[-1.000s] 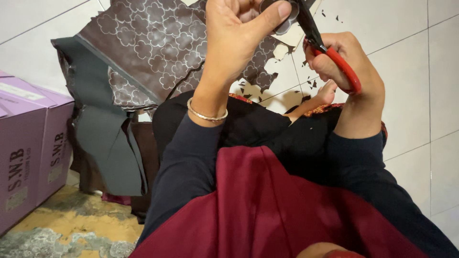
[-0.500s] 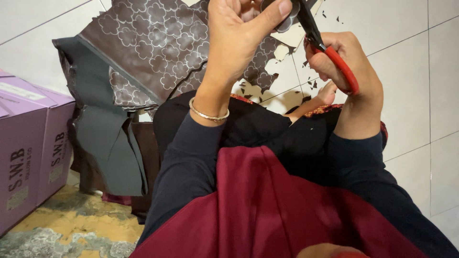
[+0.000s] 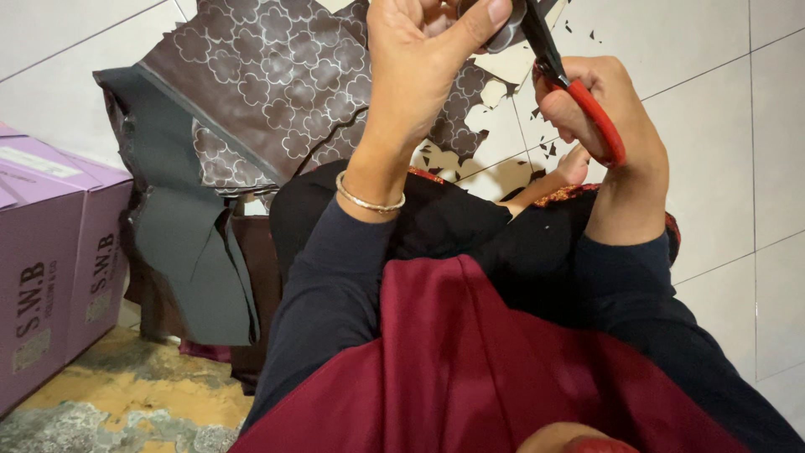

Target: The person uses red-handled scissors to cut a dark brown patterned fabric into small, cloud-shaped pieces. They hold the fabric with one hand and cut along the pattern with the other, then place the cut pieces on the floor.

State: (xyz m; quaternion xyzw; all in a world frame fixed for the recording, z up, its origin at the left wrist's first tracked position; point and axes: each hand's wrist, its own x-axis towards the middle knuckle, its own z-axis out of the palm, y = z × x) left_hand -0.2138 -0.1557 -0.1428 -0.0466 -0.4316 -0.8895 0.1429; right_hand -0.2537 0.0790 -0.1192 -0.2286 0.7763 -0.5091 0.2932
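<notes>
Pinching patterned brown sheet point(image 3: 277, 84), raised left hand point(image 3: 419, 59), right hand point(image 3: 599, 117) gripping red-handled scissors point(image 3: 579, 92)

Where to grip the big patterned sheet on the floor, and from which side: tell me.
Grip the patterned sheet at its left edge, coming from the left. That edge lies bare on the tiles, while its right part sits under the left hand, the right hand and the scissors.

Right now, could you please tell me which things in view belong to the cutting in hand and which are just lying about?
In use:
- left hand, pinching a small patterned piece
- right hand, gripping red-handled scissors

Lying about:
- big brown patterned sheet
- grey sheet
- purple boxes
- small offcuts on the white tiles
</notes>
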